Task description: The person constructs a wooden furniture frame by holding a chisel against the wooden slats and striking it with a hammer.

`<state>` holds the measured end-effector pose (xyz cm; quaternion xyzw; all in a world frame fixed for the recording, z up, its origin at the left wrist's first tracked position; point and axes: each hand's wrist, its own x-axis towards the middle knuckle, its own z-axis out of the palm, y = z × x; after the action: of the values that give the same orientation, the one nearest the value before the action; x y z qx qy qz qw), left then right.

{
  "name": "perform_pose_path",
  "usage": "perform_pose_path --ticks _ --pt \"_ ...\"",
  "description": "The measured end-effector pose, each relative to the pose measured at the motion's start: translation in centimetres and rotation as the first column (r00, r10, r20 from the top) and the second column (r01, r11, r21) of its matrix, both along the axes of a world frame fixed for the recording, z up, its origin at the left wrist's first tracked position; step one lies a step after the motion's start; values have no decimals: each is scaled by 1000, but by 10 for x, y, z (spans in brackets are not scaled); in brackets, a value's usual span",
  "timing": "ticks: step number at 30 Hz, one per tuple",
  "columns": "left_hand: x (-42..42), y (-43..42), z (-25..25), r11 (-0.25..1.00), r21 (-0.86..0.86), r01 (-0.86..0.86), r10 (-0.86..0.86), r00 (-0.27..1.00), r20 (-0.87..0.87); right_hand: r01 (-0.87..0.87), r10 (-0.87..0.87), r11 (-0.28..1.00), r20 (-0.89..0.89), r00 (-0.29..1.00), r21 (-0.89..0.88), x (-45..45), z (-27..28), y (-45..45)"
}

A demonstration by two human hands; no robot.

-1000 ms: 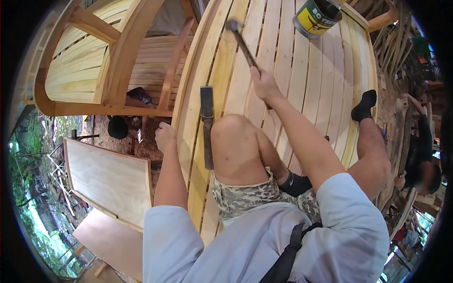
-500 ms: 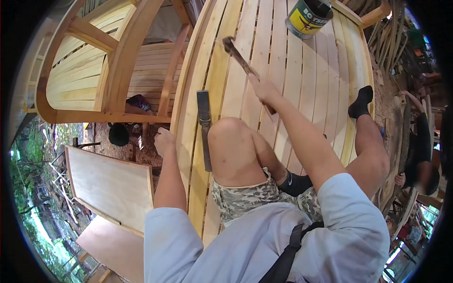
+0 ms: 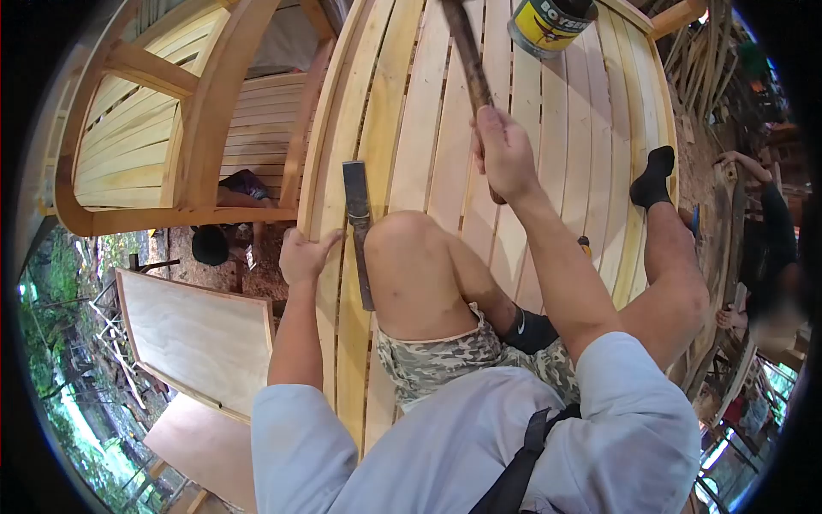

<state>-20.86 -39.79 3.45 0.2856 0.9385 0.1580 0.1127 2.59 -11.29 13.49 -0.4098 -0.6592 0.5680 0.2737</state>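
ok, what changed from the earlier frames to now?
Hammer in the right hand swung toward the top of the view; its head is now mostly cut off by the edge. Left hand: thumb spread toward the chisel. Nothing grabbed or released. Same: hammer grip; chisel and paint can on the slats.

The slatted platform (image 3: 424, 128) is built of pale, smooth wood. The hammer shaft (image 3: 473, 73) is formed of dark, worn wood. The chisel (image 3: 360, 231) is bladed in dull, dark metal. The paint can (image 3: 550, 30) is smoothly printed; the shorts (image 3: 441, 360) are made of matt camouflage cloth.
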Motion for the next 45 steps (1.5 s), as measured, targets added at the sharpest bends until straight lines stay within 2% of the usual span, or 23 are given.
perform_pose_path --ticks 2,5,6,7,8,9,11,13,16,17,19,23,27,31,33,35,36,38,39,41,42,43,45 --pt "0 2 6 981 -149 -124 139 986 93 4 -1 1000 -315 949 8 -6 23 -8" --pt "1 2 9 983 -60 -173 181 963 197 27 5 997 -417 909 71 -3 -32 -9" --pt "1 2 9 983 -57 -173 181 964 196 -18 28 999 -230 973 44 5 -81 5" --pt "1 2 8 980 -101 -170 185 970 156 -16 27 999 -232 972 49 1 -79 13" --pt "2 5 11 975 -141 -170 187 976 116 -20 21 1000 116 993 -11 -3 -72 20" --pt "3 7 15 975 -137 -173 189 976 111 -5 38 997 447 894 -73 -9 -65 26" --pt "8 8 21 973 -138 -188 202 974 100 27 52 987 474 879 -158 -14 -67 30" --pt "9 9 24 971 -141 -193 210 970 122 41 -62 991 172 983 124 -12 -81 24" --pt "5 7 18 971 -145 -188 204 974 103 120 -122 970 -4 993 210 -7 -100 5" --pt "4 6 15 974 -144 -177 188 980 63 125 -126 969 -7 992 213 -6 -94 8" --pt "5 8 16 974 -141 -177 191 977 91 66 29 979 451 892 -194 -6 -72 22" --pt "3 6 12 974 -135 -180 193 978 85 145 -63 970 374 925 -195 -3 -62 34" --pt "4 2 8 976 -127 -175 187 978 92 74 -80 993 -57 995 -95 16 -13 10" --pt "6 7 10 980 -90 -177 184 979 85 143 -112 989 -429 896 39 22 36 -7" --pt "6 9 15 968 -165 -190 207 974 92 150 -83 981 -437 896 121 33 -9 -8" --pt "5 5 12 971 -147 -187 201 975 89 181 -139 948 -172 975 260 42 -80 -3" --pt "5 5 11 974 -127 -186 198 977 86 184 -140 946 -175 975 267 40 -79 2" --pt "8 2 10 981 -96 -166 172 983 60 179 -88 962 388 917 -205 37 -78 13" --pt "6 4 10 987 -73 -144 146 989 28 176 -90 964 378 922 -201 32 -78 21" --pt "3 2 4 983 -109 -150 155 987 34 188 -189 982 287 939 32 36 -81 22" --pt "3 3 1 980 -129 -152 158 986 44 220 -221 975 146 964 22 38 -82 14" --pt "2 3 -1 980 -129 -148 156 987 47 222 -223 975 149 963 22 39 -82 8" --pt "0 1 0 977 -127 -171 185 977 107 223 -223 959 -23 975 176 43 -100 0"
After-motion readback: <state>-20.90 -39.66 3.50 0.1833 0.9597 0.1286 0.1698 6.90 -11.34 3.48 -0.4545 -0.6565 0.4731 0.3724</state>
